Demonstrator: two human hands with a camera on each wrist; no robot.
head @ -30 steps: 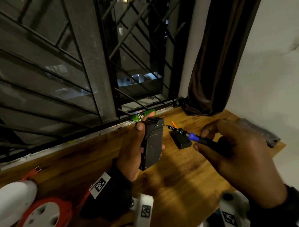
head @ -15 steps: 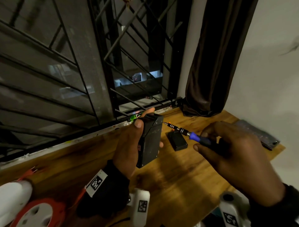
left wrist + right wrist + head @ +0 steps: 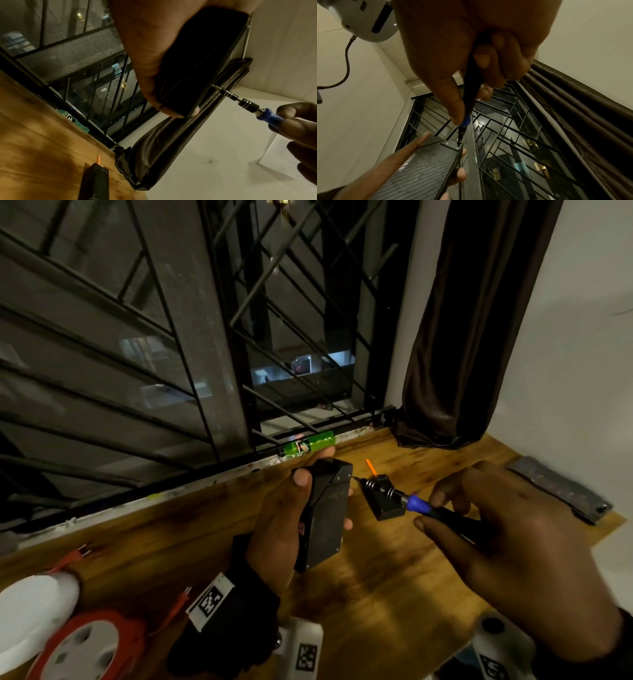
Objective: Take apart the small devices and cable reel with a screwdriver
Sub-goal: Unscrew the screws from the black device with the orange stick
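While our left hand wraps the black device upright to steady it, our right hand pinches the screwdriver, tip at its corner screw.

Readable markings: next to none

I make out only a Mountain Dew logo on the green bottle, beyond my left fingers.

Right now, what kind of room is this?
Probably a room at home, at a wooden table by a barred window. A dark curtain hangs beside it, and a green bottle lies on the sill.
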